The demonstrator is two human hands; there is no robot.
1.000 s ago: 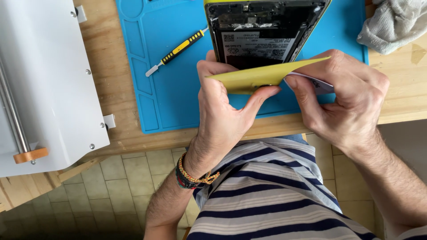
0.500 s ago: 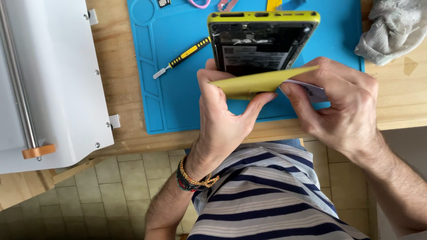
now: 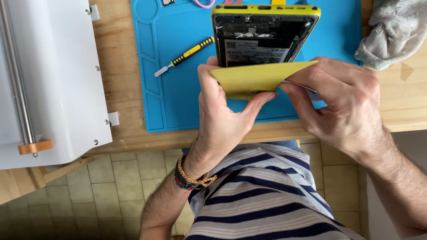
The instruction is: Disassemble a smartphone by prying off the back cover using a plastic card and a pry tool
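The yellow back cover (image 3: 255,79) is clamped by the left hand (image 3: 224,115) and right hand (image 3: 344,104) fingers, just below the opened phone (image 3: 262,35); a screwdriver (image 3: 184,56) lies left of the phone.

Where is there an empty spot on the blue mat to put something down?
The blue mat is bare below the small screwdriver, left of the left hand. The wooden table shows a bare strip between the mat and the white machine. It is crowded around the open yellow phone, yellow cover, right hand and grey cloth.
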